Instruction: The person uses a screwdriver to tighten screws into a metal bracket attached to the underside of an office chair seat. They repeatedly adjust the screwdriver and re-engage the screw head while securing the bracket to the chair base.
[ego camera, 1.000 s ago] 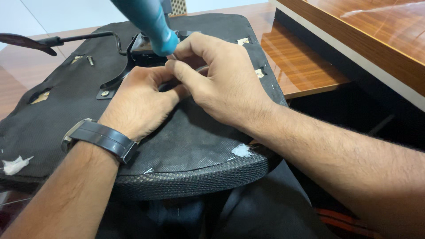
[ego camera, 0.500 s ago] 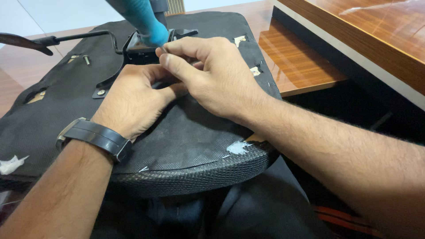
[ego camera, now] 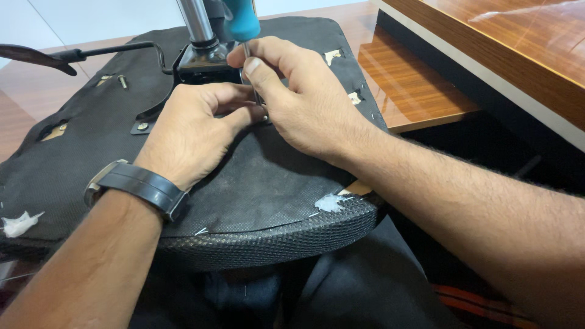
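Hands together atop upturned chair seat [ego camera: 256,189]: right hand [ego camera: 304,103] pinches screwdriver [ego camera: 245,36] shaft, teal handle rising above; left hand [ego camera: 195,131] steadies tip beside black metal bracket [ego camera: 201,64].

— What can't you make out at the top centre of the frame?

— The teal plastic screwdriver handle [ego camera: 242,23] is cut off by the top edge, and so is the shiny metal cylinder column [ego camera: 196,21] beside it. The screwdriver's tip is hidden between the right hand [ego camera: 304,100] and the left hand [ego camera: 192,131], so whatever it meets stays unseen.

— And the black fabric underside of the upturned chair seat [ego camera: 268,183]?

— Its left part runs off the frame. The black lever with a flat paddle end [ego camera: 36,56] at upper left is clipped too. Both forearms leave at the bottom.
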